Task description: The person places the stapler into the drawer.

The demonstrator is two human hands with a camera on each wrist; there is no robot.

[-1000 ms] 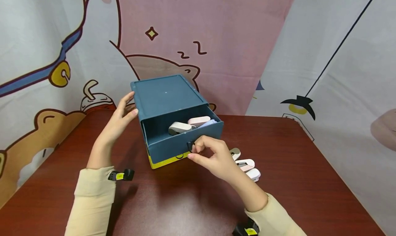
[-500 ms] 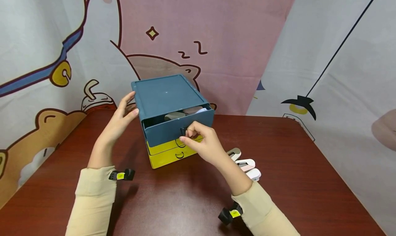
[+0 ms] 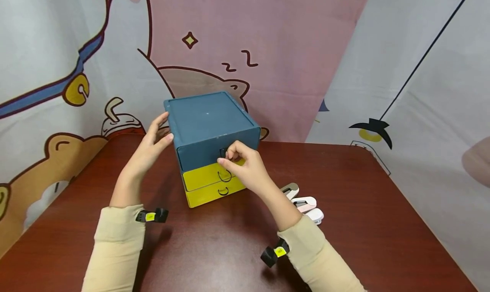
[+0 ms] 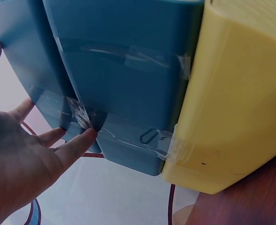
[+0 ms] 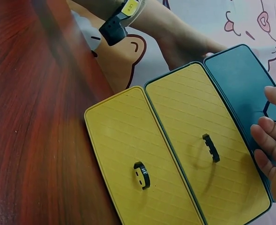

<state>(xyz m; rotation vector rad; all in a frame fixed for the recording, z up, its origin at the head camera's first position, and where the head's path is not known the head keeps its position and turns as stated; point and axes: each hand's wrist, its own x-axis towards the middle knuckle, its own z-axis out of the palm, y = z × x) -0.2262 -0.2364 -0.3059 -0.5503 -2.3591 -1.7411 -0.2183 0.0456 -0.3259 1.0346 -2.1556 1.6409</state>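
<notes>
A small drawer cabinet (image 3: 210,117) stands on the table, with a blue top drawer (image 3: 199,154) and two yellow drawers (image 3: 203,177) below it. All three fronts look closed. My right hand (image 3: 246,166) is at the top drawer's black handle (image 3: 223,152), holding it between thumb and curled fingers; the right wrist view shows the fingers (image 5: 269,136) against the blue front. My left hand (image 3: 147,149) rests on the cabinet's left side near the top, its fingers spread and fairly straight. In the left wrist view, those fingertips (image 4: 91,135) touch the taped blue wall.
Several staplers (image 3: 304,204) in white, pink and grey-brown lie on the dark red table (image 3: 363,224), right of the cabinet and partly behind my right forearm. A printed cloth (image 3: 283,62) hangs behind the table. Each yellow drawer has a black handle (image 5: 141,176).
My right hand has moved back toward the cabinet, sliding the blue drawer from well out to flush. The staplers inside it are now hidden. My left hand has stayed put.
</notes>
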